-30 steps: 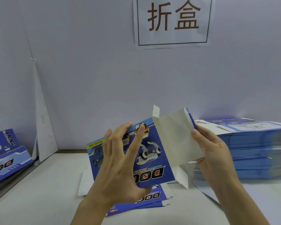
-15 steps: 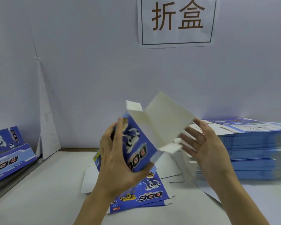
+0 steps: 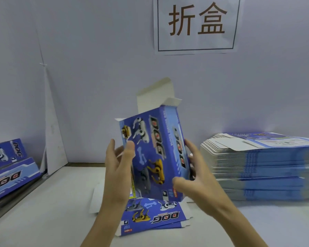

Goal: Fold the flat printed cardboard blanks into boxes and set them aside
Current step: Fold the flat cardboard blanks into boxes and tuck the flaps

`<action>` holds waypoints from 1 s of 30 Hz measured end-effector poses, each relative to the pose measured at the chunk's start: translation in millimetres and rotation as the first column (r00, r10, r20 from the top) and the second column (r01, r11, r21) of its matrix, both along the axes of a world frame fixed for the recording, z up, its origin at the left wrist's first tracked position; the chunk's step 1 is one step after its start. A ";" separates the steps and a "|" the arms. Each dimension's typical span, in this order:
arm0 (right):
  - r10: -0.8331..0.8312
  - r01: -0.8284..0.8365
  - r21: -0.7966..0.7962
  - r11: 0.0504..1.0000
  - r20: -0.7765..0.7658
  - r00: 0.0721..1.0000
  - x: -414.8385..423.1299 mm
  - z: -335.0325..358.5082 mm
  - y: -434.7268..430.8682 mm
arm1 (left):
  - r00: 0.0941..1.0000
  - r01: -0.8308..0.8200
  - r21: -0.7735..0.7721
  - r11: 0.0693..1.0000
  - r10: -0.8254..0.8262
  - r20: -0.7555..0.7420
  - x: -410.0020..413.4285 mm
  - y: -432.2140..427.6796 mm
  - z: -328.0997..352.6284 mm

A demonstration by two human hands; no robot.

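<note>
Far left of the box (image 3: 153, 154), folded boxes (image 3: 9, 168) of glossy blue card lie slanted. The left hand (image 3: 118, 168) pinches the box's left edge, thumb on the printed front. Tall and rectangular, the box stands upright in the air, with its plain grey top flaps open. A flat blank (image 3: 153, 216) lies on the table beneath it. The right hand (image 3: 194, 180) clasps its right side. Right of it sits a thick stack (image 3: 260, 166) of blanks.

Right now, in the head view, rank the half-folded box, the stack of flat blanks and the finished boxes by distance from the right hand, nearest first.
1. Half-folded box: held by the right hand, centre.
2. Stack of flat blanks: beside it, to the right.
3. Finished boxes: far left edge.
</note>
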State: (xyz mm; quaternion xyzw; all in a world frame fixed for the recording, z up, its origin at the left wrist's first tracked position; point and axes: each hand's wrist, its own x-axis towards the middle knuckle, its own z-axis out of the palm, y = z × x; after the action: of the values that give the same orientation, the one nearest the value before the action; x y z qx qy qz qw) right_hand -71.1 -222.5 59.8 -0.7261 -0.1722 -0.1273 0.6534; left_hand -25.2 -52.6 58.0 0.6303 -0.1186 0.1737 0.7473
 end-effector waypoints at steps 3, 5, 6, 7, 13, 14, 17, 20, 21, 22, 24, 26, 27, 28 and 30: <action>0.074 -0.069 0.085 0.994 -0.055 0.996 2.0 3.1 -9.8 | 0.984 0.178 0.083 0.981 -0.175 -0.044 4.0 4.2 -0.6; 0.108 -0.101 0.095 0.990 -0.067 0.992 2.3 4.0 -13.2 | 0.976 0.218 0.086 0.972 -0.216 -0.037 5.5 4.4 -2.8; 0.122 -0.115 0.097 0.989 -0.070 0.990 2.1 3.9 -14.1 | 0.976 0.216 0.076 0.973 -0.215 -0.023 5.9 4.2 -4.3; 0.138 -0.131 0.093 0.987 -0.069 0.988 1.2 3.9 -14.1 | 0.977 0.214 0.060 0.975 -0.214 -0.012 6.0 4.0 -5.7; 0.086 -0.082 0.070 0.994 -0.063 0.994 3.5 1.7 -9.9 | 0.995 0.096 0.003 0.995 -0.096 0.036 7.7 4.3 -8.4; 0.071 -0.066 0.060 0.996 -0.075 0.995 3.7 1.3 -8.9 | 0.998 0.031 0.001 1.000 -0.031 0.062 7.8 4.7 -8.2; 0.046 -0.044 0.033 0.998 -0.064 0.997 4.9 -1.9 -4.0 | 0.990 -0.034 0.034 0.999 0.029 0.137 5.2 2.0 -6.9; 0.018 -0.015 0.077 0.997 -0.040 0.999 8.1 -4.0 -1.4 | 0.989 -0.044 0.074 0.996 0.033 0.142 0.9 -4.2 -7.7; 0.033 -0.029 0.092 0.995 -0.044 0.998 10.3 -5.5 -1.9 | 0.985 -0.080 0.081 0.994 0.066 0.158 -0.2 -5.0 -7.6; 0.044 -0.039 0.096 0.995 -0.055 0.998 11.3 -7.1 -3.0 | 0.982 -0.105 0.092 0.990 0.089 0.169 -1.4 -5.2 -7.3; 0.044 -0.037 0.099 0.994 -0.062 0.997 10.5 -7.0 -4.2 | 0.990 -0.038 0.091 0.995 0.025 0.142 -3.3 -2.2 -3.0; 0.040 -0.035 0.127 0.991 -0.039 0.998 11.5 -7.5 -6.2 | 0.983 0.161 0.107 0.981 -0.169 0.069 0.5 6.6 1.6; 0.037 -0.031 0.170 0.985 -0.032 0.999 12.7 -7.8 -7.1 | 0.962 0.269 0.148 0.952 -0.274 0.017 4.1 13.1 2.1; 0.032 -0.022 0.225 0.974 -0.039 0.999 13.8 -8.3 -8.0 | 0.929 0.369 0.198 0.908 -0.364 -0.063 6.7 20.4 2.7; 0.022 -0.001 0.285 0.958 -0.071 0.997 16.5 -11.2 -10.0 | 0.855 0.515 0.274 0.812 -0.465 -0.228 9.5 33.8 3.9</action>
State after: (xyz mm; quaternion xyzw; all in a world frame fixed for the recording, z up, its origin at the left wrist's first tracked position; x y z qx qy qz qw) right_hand -54.6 -232.4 48.6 -0.6275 -0.1321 -0.1199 0.7579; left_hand -15.7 -18.9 61.9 0.7039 -0.2475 -0.0950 0.6590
